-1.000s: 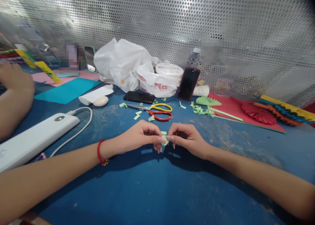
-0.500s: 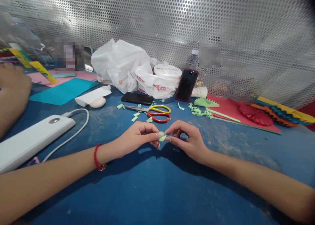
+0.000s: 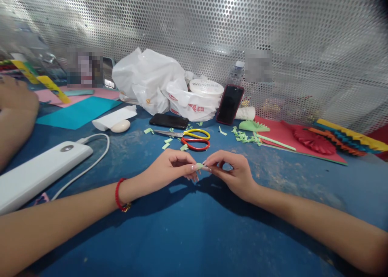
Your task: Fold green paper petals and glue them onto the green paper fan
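A small piece of pale green paper (image 3: pixel 199 166) is pinched at the fingertips of both hands, above the blue tabletop (image 3: pixel 194 236). My left hand (image 3: pixel 174 166), with a red cord bracelet (image 3: pixel 119 194) on its wrist, holds one side. My right hand (image 3: pixel 232 174) holds the other side. The long pale nails partly hide the paper. Red-and-yellow-handled scissors (image 3: pixel 189 136) lie beyond the hands among green paper scraps (image 3: pixel 244 137).
A white power bank (image 3: pixel 39 176) with its cable lies to the left, near a co-worker's arm (image 3: pixel 15 111). Beyond are teal paper (image 3: pixel 77 112), a plastic bag (image 3: pixel 148 81) and several phones. Red card (image 3: pixel 300 137) with paper fans lies right. A perforated metal screen (image 3: pixel 194 22) stands behind.
The fingertips have drawn closer around the green paper, which now shows as a narrower sliver. The view has shifted slightly, and the tabletop objects have not changed places.
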Motion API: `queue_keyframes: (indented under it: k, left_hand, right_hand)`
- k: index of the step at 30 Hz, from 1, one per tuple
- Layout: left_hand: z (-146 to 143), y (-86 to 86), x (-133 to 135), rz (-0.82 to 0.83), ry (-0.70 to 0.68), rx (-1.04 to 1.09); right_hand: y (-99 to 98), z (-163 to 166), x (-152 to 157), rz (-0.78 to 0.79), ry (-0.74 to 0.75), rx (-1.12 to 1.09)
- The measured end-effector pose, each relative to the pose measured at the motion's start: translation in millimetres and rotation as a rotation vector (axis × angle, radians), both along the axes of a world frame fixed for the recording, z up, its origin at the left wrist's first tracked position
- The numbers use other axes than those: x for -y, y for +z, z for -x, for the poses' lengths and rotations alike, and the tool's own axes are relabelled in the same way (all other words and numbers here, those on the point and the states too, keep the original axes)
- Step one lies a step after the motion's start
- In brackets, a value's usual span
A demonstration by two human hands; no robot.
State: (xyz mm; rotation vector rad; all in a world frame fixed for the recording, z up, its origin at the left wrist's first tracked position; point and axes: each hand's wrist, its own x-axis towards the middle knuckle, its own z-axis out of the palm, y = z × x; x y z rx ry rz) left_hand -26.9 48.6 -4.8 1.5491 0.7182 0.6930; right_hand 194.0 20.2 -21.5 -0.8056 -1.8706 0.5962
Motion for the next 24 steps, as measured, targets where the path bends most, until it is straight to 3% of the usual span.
queue_keyframes:
  k: [24]
  left_hand:
    - [3.4,1.3,0.6,-0.27,0.078,-0.101]
  right_hand:
    - [-0.4,0.0,0.0,-0.019,-0.108,-0.049]
